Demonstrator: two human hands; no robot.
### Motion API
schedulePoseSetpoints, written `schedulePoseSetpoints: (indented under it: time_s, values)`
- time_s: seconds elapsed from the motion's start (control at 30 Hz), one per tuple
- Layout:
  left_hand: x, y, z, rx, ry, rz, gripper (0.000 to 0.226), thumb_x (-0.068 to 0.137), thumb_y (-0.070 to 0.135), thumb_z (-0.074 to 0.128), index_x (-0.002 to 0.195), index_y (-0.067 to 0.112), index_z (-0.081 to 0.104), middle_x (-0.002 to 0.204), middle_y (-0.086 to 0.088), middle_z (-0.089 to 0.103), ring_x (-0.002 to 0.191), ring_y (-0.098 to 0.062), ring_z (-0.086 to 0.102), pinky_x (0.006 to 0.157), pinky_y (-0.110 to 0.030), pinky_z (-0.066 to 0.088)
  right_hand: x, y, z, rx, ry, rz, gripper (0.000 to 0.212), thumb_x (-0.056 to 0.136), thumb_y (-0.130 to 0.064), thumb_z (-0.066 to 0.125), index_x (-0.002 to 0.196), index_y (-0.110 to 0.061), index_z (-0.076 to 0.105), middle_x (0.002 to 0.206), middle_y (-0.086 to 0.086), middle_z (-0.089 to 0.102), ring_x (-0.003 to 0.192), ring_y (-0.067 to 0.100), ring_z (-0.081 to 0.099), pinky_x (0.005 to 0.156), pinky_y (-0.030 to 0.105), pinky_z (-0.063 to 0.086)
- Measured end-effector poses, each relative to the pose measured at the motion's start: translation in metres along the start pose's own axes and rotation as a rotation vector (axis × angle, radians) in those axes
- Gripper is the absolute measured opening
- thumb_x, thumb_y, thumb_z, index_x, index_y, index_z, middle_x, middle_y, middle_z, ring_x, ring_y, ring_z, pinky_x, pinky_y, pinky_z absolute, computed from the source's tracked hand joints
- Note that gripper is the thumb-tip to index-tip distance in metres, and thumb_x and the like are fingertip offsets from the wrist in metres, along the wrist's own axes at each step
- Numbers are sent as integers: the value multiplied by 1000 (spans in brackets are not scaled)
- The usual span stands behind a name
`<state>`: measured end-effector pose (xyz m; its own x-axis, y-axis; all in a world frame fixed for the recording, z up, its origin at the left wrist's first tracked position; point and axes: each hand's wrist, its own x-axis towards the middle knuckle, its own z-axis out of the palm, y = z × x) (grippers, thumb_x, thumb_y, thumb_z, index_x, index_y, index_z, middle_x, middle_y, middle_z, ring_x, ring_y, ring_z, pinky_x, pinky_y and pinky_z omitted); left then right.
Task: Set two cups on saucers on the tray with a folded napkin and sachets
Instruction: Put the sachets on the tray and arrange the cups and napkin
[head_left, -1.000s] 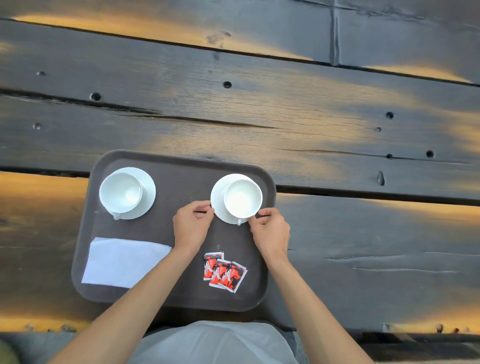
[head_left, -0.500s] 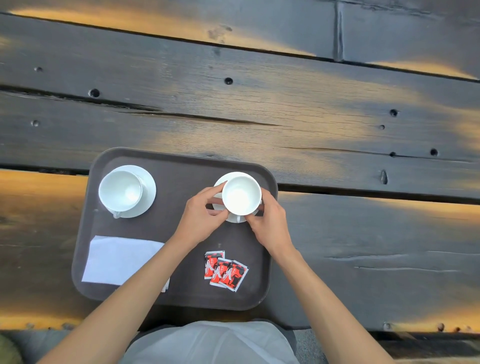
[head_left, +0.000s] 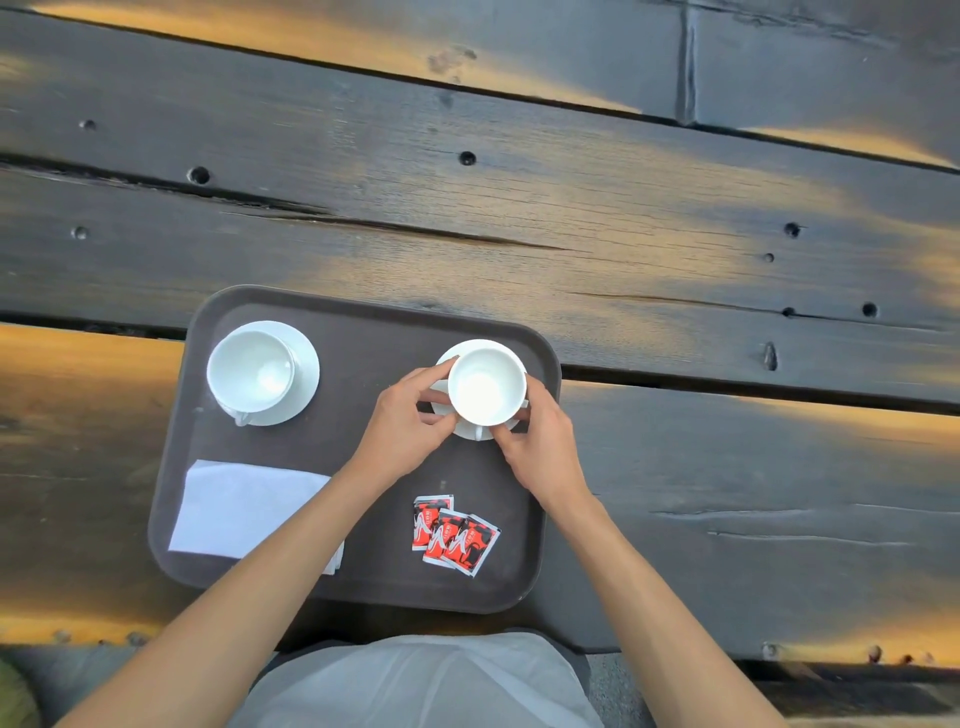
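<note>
A dark brown tray lies on the plank table. At its far left a white cup stands on a saucer. At the far right a second white cup sits over its saucer. My left hand grips this cup's left side and my right hand grips its right side; its handle points toward me. A folded white napkin lies at the near left, partly under my left forearm. Three red-and-black sachets lie fanned at the near right.
The table is made of dark weathered planks with gaps, cracks and bolt holes. Its near edge runs just behind the tray's front rim. My light-coloured clothing shows at the bottom centre.
Both hands left the right saucer's rim and closed around the right cup's sides. The cup sits slightly further over the saucer than before. The left cup, napkin and sachets stayed put.
</note>
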<state>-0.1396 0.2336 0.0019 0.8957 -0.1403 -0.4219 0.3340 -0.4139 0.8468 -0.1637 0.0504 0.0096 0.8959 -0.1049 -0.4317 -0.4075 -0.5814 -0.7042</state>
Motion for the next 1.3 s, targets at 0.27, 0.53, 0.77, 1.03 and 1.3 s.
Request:
schedulePoseSetpoints:
  time_s: [0.27, 0.53, 0.77, 1.03, 1.3]
  values:
    - [-24, 28, -58, -56, 96, 58, 57, 89, 3, 70, 140, 26, 58, 129, 9, 63, 102, -2, 67, 78, -7, 52, -23, -19, -36, -90, 60, -25, 61, 87, -1, 62, 142, -22, 47, 127, -11, 55, 97, 4, 63, 88, 37, 58]
    - [-53, 3, -168, -155, 464, 10, 24, 95, 20, 62, 110, 35, 72, 105, 18, 75, 90, -8, 73, 83, -28, 55, -37, -79, -1, 112, 193, -112, 21, 96, -20, 60, 114, -27, 66, 110, -16, 68, 96, -3, 65, 70, 6, 49]
    - [-53, -68, -198, -81, 609, -299, 20, 98, 14, 59, 108, 23, 73, 92, 10, 74, 86, -7, 72, 90, -45, 60, -14, -108, 101, 269, -87, 97, 15, 96, -17, 58, 106, -22, 68, 80, -5, 73, 77, 15, 73, 79, 40, 64]
    - [-35, -83, -188, 67, 573, -374, 27, 95, 18, 66, 121, 12, 72, 115, -6, 75, 92, -16, 68, 91, -24, 43, 12, -122, 169, 282, -121, 325, 21, 94, -18, 61, 113, -12, 69, 83, -3, 75, 74, 9, 73, 80, 34, 64]
    - [-19, -92, -195, 272, 551, -346, 23, 95, 17, 66, 115, 15, 76, 107, -3, 78, 87, -22, 71, 87, -33, 45, 25, -126, 185, 271, -33, 400, 8, 92, -15, 67, 95, -13, 74, 78, -1, 75, 63, 4, 71, 71, 26, 64]
